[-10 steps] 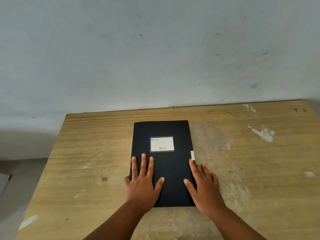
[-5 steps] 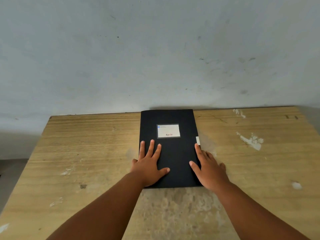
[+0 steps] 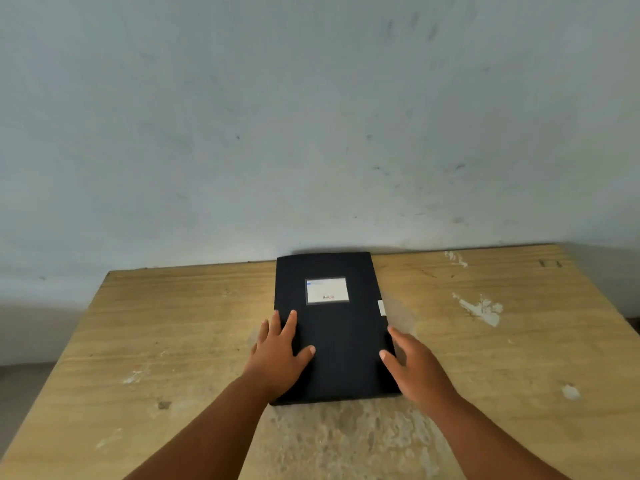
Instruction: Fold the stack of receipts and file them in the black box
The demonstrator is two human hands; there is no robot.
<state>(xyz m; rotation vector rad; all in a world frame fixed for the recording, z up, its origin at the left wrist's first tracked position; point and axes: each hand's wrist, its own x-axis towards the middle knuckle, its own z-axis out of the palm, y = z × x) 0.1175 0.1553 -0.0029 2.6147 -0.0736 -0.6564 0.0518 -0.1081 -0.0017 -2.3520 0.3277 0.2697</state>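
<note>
The black box (image 3: pixel 334 327) lies flat and closed at the middle of the table's (image 3: pixel 173 341) far edge, its far end right up against the pale wall (image 3: pixel 311 116) — a slim, matte rectangle with a white label (image 3: pixel 327 290) on the lid and a small white tab (image 3: pixel 382 308) at its right edge. The left hand (image 3: pixel 278 355) rests palm-down on the lid's near-left part, fingers spread flat. The right hand (image 3: pixel 417 367) sits at the near-right edge, fingers loosely spread, gripping nothing. The tabletop is worn yellowish wood — grainy, scuffed, flecked with white paint chips (image 3: pixel 479 308) on the right. Bare wood runs wide on both sides of the box.
</note>
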